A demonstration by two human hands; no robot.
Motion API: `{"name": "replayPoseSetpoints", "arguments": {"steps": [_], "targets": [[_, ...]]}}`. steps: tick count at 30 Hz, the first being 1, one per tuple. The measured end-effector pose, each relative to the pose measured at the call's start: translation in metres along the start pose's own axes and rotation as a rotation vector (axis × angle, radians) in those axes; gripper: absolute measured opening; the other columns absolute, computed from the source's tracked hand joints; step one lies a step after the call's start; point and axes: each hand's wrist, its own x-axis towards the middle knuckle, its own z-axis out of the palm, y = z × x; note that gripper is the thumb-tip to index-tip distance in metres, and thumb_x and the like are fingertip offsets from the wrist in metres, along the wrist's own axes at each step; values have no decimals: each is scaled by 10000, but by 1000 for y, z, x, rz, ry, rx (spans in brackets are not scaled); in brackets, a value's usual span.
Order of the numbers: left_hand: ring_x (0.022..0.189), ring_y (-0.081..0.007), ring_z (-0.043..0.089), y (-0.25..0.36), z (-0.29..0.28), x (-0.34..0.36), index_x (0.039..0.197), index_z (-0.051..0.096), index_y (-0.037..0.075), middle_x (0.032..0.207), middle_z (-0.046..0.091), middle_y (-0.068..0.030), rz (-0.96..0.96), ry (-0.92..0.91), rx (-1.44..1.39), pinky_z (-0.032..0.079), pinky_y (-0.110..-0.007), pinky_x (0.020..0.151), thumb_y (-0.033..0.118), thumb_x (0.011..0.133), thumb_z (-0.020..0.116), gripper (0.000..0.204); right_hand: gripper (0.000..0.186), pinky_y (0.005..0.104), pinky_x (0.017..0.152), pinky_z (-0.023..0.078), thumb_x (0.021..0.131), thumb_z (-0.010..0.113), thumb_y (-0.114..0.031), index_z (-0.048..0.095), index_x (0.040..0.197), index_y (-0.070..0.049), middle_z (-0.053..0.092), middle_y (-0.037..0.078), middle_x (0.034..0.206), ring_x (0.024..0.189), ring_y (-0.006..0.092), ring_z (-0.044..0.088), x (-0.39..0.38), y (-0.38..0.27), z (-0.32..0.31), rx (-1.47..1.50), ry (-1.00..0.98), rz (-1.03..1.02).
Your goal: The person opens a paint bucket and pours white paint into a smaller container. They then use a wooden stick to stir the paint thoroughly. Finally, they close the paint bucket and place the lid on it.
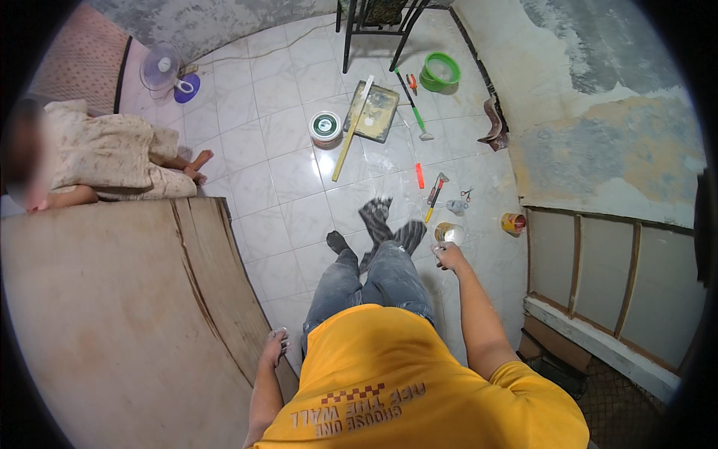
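Close by jar rim point(441, 231), right hand point(450, 257) — open tiles point(278, 176)

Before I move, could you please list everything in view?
Fan: one, purple, upper left
Chair: one, black, top
Bucket: one, green, upper right
Tub: one, white, upper middle
Board: one, cream, beside tub
Bar: one, yellow, across board
Scraper: one, green, beside board
Pliers: one, orange, beside bucket
Strip: one, orange, centre
Hand tool: one, yellow, beside strip
Scissors: one, orange, right
Container: one, pale, centre right
Can: one, yellow, right
Panel: one, brown, lower left
Other person: one, pale clothing, left
Shirt: one, yellow, bottom
Left hand: one, whitened, bottom
Right hand: one, whitened, centre
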Motion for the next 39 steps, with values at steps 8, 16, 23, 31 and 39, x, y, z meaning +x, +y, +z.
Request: {"name": "replayPoseSetpoints", "arguments": {"steps": [8,16,23,31,39], "targets": [[953,-207,655,-16,-22,29,1313,568,117,1186,676,-74,35,47,105,541,-377,785,433,996,677,461,537,374,627,603,951,697,-472,727,1134,32,753,226,936,675,283,739,-6,79,27,-171,9,-112],[947,-228,688,57,-18,67,1344,536,88,1192,675,-103,164,54,236,531,-389,788,431,984,695,522,557,378,560,591,1015,629,-492,633,1265,5,701,176,1011,703,261,727,-65,71,-5,281,58,173],[970,-242,700,191,2,90,1377,517,84,1210,658,-118,259,51,423,528,-390,788,417,979,710,553,538,406,608,597,1039,592,-466,626,1310,-3,692,189,1078,767,300,721,-116,154,11,321,101,382],[1006,-244,692,304,42,77,1390,522,99,1224,655,-84,355,-61,645,535,-379,868,367,1022,667,478,631,457,907,564,989,621,-541,663,1278,18,706,291,1140,980,389,720,-104,179,77,-49,393,43],[1201,-275,630,286,128,62,1469,481,1,1339,633,-136,475,-35,871,503,-374,975,288,1034,667,554,846,431,1104,474,879,781,-519,505,1468,22,628,293,1356,1296,401,600,57,91,156,436,291,57]]}}
